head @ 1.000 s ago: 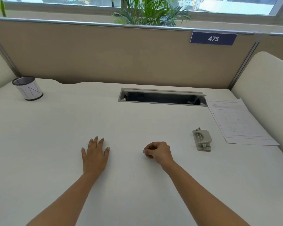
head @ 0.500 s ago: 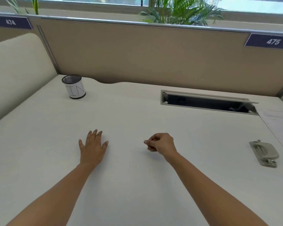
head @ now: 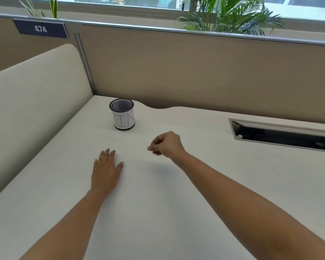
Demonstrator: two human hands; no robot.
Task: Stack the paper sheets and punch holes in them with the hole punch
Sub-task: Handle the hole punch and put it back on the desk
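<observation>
Paper sheets: not in frame, and neither is the hole punch, so I cannot tell where either lies. Handling, as a judgement: the sheets are light, floppy and slick against each other, best taken by 2 opposite edges and squared on the desk. The punch is likely rigid and heavier; hold the body, press the lever. Heading and long axis of both: unseen, cannot tell.

Near: 2 bare forearms over the white desk [head: 158,212]. Left hand [head: 106,169] lies flat, palm down, fingers straight and close together. Right hand [head: 166,145] is just beyond it, fingers curled in, thumb tip against forefinger, nothing visible in the pinch.

Farther: mesh pen cup [head: 122,114], upright. To its right, a recessed cable slot [head: 281,135]. Behind: beige partition [head: 195,68], tag 474 [head: 40,29], plants [head: 229,14].
</observation>
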